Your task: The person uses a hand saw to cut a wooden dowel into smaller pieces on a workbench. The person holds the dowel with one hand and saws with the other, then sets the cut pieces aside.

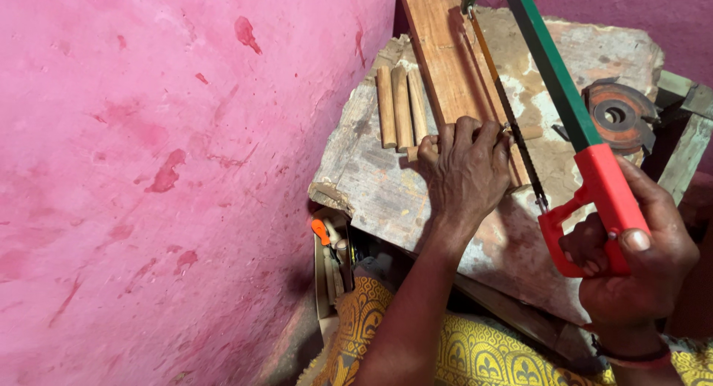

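My right hand (631, 263) grips the red handle of a hacksaw (572, 126) with a green frame; its thin blade runs along the right edge of a long wooden plank (445, 52). My left hand (464, 171) presses down on a wooden dowel lying across the plank's near end, with the blade meeting the dowel just right of my fingers. Three short round wooden pegs (401, 108) lie side by side on the worn workbench slab (371, 178), just left of the plank.
A rough pink wall (163, 171) fills the left half. A rusty round cutter disc (616, 115) sits at the bench's right side. Below the bench's near corner a box holds tools, one with an orange handle (321, 230). Yellow patterned cloth (475, 352) covers my lap.
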